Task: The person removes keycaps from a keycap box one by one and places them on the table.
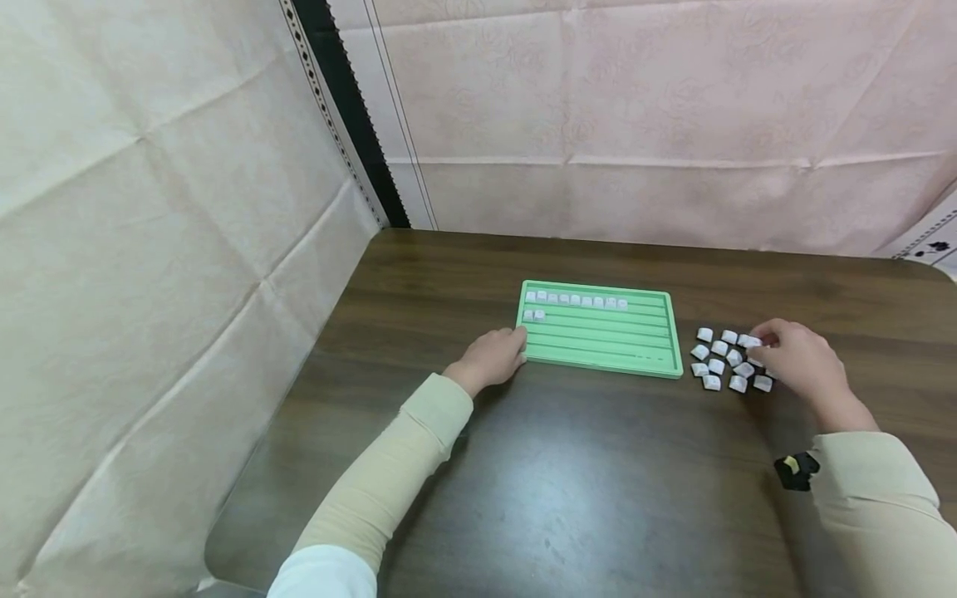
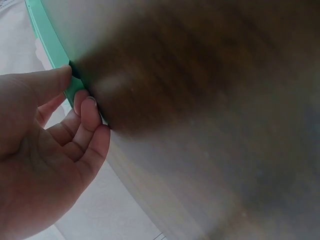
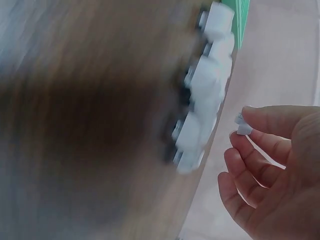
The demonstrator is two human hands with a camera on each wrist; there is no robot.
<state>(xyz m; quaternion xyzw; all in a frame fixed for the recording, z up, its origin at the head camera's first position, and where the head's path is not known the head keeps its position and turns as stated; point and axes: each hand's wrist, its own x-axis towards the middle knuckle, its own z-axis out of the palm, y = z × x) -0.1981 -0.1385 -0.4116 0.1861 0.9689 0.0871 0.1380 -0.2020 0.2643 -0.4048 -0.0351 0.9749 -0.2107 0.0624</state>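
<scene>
A green ridged tray point(image 1: 594, 339) lies on the table, with a row of small white tiles point(image 1: 576, 300) along its top groove and two more in the groove below. My left hand point(image 1: 489, 359) grips the tray's near left corner; thumb and curled fingers meet at the green edge in the left wrist view. To the right of the tray my right hand point(image 1: 806, 361) is over a loose group of white tiles point(image 1: 716, 366). Between its thumb and index finger it pinches one small white tile point(image 3: 244, 129), while the other fingers curve loosely below.
The dark wooden table point(image 1: 538, 490) extends around the tray, with its left edge near a pale cloth point(image 1: 187, 291). Another pale cloth point(image 1: 673, 108) hangs behind the far edge. A small black object point(image 1: 797, 471) sits at the right cuff.
</scene>
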